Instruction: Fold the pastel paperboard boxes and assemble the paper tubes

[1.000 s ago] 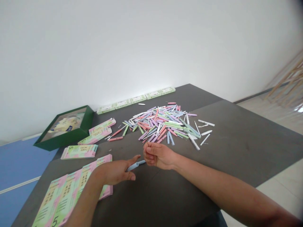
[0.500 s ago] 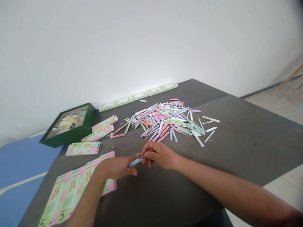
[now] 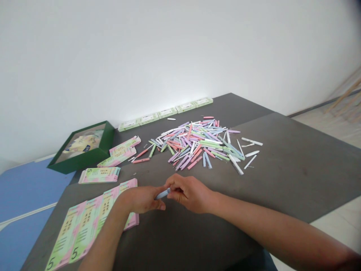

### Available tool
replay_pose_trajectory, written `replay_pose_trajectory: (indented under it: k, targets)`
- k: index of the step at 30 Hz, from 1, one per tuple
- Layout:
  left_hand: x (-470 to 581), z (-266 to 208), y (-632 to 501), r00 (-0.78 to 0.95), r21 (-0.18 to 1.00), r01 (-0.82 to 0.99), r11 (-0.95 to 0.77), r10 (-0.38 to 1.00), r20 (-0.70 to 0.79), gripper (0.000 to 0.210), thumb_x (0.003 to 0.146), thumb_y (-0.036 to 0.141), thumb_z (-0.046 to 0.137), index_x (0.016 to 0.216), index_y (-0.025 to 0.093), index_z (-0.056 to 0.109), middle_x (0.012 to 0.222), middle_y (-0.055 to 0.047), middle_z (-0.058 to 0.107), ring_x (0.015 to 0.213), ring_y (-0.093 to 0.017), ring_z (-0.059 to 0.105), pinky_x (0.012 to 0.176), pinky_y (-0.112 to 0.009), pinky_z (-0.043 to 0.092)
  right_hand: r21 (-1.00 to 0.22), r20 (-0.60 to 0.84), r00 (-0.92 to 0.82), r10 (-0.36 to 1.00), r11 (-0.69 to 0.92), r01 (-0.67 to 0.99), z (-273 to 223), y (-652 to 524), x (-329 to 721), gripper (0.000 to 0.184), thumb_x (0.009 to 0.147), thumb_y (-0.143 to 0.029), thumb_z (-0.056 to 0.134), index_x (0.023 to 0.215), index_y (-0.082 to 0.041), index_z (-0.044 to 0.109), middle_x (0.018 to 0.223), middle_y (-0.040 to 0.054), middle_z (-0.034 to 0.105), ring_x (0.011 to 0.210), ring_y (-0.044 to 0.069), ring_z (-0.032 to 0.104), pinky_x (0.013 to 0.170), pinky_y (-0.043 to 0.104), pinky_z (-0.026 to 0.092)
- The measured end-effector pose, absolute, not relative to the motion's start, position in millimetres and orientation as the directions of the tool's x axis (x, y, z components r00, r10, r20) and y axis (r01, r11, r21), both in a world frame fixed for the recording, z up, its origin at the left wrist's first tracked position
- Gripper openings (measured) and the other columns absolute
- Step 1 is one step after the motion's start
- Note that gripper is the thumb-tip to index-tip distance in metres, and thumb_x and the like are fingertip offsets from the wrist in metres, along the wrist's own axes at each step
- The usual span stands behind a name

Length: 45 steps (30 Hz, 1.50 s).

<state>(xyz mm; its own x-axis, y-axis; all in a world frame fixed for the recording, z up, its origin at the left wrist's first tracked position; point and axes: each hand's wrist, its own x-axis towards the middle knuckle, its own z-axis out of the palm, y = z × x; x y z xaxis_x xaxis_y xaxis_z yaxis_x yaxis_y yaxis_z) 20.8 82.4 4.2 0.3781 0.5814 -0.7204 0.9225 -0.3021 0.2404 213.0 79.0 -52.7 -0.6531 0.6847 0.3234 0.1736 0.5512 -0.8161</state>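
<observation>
A light-blue pen barrel (image 3: 163, 194) is held between the thumb and fingers of my left hand (image 3: 142, 198), a little above the table. My right hand (image 3: 190, 192) pinches at the barrel's right end, its fingertips meeting those of the left; anything small inside that pinch is hidden. Beyond both hands spreads a pile of loose pen parts (image 3: 194, 143) in pink, purple, green, blue and white. Flat green-and-pink cartons (image 3: 84, 226) marked 5 lie side by side beneath and left of my left forearm.
More cartons (image 3: 100, 175) lie farther back at the left. Beside them a green box (image 3: 84, 160) holds something in plastic wrapping. Along the wall stands a row of pale green boxes (image 3: 166, 113). The dark table (image 3: 282, 177) ends at the right above a tiled floor.
My right fingertips have closed in on the end of the blue barrel and my right hand has dropped slightly. The left hand keeps its hold with little movement.
</observation>
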Motion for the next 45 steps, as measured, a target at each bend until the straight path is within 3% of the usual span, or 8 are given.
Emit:
replay_pose_trajectory:
  k: [8, 12, 18, 25, 32, 36, 39, 45]
  targets:
    - [19.8, 6.1, 81.6, 0.382, 0.252, 0.921, -0.296, 0.569, -0.728, 0.036, 0.078, 0.040, 0.046, 0.102, 0.018, 0.062, 0.081, -0.005, 0.070, 0.072, -0.022, 0.062, 0.059, -0.025, 0.042, -0.822, 0.306, -0.675, 0.671, 0.543, 0.168, -57.1, 84.4, 212.8, 0.021, 0.084, -0.022, 0.054, 0.105, -0.020, 0.052, 0.073, -0.0020, 0.061, 0.061, 0.010, 0.054, 0.056, 0.019, 0.034]
    - [15.5, 5.2, 82.2, 0.388, 0.262, 0.920, -0.292, 0.575, -0.721, 0.054, 0.080, 0.040, 0.045, 0.129, 0.016, 0.047, 0.078, -0.004, 0.069, 0.068, -0.022, 0.062, 0.057, -0.025, 0.041, -0.790, 0.296, -0.629, 0.719, 0.555, 0.261, -57.7, 94.1, 217.6, 0.017, 0.085, -0.025, 0.052, 0.101, -0.019, 0.054, 0.072, -0.0013, 0.060, 0.063, 0.011, 0.053, 0.056, 0.021, 0.033]
    - [10.9, 7.7, 82.3, 0.389, 0.258, 0.919, -0.298, 0.580, -0.715, 0.071, 0.082, 0.047, 0.042, 0.142, 0.011, 0.026, 0.080, -0.005, 0.068, 0.068, -0.022, 0.060, 0.059, -0.026, 0.041, -0.540, 0.230, -0.575, 0.786, 0.594, 0.596, -63.2, 115.1, 225.3, 0.013, 0.087, -0.022, 0.048, 0.091, -0.017, 0.060, 0.088, 0.0064, 0.062, 0.083, 0.017, 0.055, 0.072, 0.028, 0.036]
    - [5.6, 3.5, 80.6, 0.386, 0.265, 0.921, -0.286, 0.572, -0.723, 0.072, 0.082, 0.047, 0.041, 0.142, 0.009, 0.026, 0.078, -0.004, 0.068, 0.069, -0.022, 0.059, 0.059, -0.025, 0.041, -0.241, 0.157, -0.773, 0.614, 0.783, 0.573, -79.9, 97.4, 204.3, 0.019, 0.084, -0.032, 0.054, 0.094, -0.017, 0.061, 0.095, 0.0097, 0.058, 0.095, 0.024, 0.050, 0.080, 0.038, 0.038]
    - [3.5, 5.1, 79.8, 0.369, 0.268, 0.929, -0.256, 0.569, -0.735, 0.071, 0.083, 0.049, 0.040, 0.141, 0.009, 0.027, 0.075, -0.005, 0.068, 0.068, -0.023, 0.062, 0.059, -0.026, 0.042, -0.281, 0.198, -0.744, 0.638, 0.764, 0.581, -88.8, 97.0, 201.4, 0.014, 0.087, -0.018, 0.045, 0.090, -0.014, 0.057, 0.092, 0.0099, 0.058, 0.087, 0.022, 0.052, 0.073, 0.035, 0.040]
    - [5.2, 8.2, 79.6, 0.356, 0.277, 0.934, -0.224, 0.566, -0.744, 0.073, 0.083, 0.052, 0.041, 0.142, 0.010, 0.027, 0.076, -0.006, 0.068, 0.070, -0.024, 0.063, 0.059, -0.026, 0.042, -0.686, 0.096, -0.587, 0.804, 0.481, 0.546, -83.9, 117.8, 212.1, 0.005, 0.081, -0.019, 0.054, 0.084, -0.016, 0.056, 0.082, 0.0048, 0.059, 0.077, 0.017, 0.053, 0.068, 0.029, 0.040]
    - [7.2, 8.0, 80.0, 0.342, 0.254, 0.939, -0.232, 0.556, -0.757, 0.073, 0.083, 0.049, 0.041, 0.144, 0.012, 0.022, 0.077, -0.005, 0.068, 0.071, -0.023, 0.063, 0.059, -0.026, 0.042, -0.959, -0.167, -0.514, 0.841, -0.018, 0.283, -80.5, 131.9, 216.9, 0.003, 0.078, -0.014, 0.054, 0.079, -0.016, 0.053, 0.064, -0.0016, 0.054, 0.058, 0.011, 0.051, 0.056, 0.024, 0.039]
    - [8.5, 3.4, 82.6, 0.321, 0.231, 0.945, -0.231, 0.527, -0.787, 0.070, 0.083, 0.043, 0.042, 0.143, 0.011, 0.023, 0.078, -0.005, 0.069, 0.072, -0.021, 0.064, 0.060, -0.025, 0.043, -0.849, -0.348, -0.608, 0.714, -0.515, -0.118, -81.6, 133.5, 215.6, 0.014, 0.078, -0.008, 0.047, 0.090, -0.017, 0.045, 0.063, -0.0016, 0.059, 0.054, 0.012, 0.060, 0.056, 0.025, 0.049]
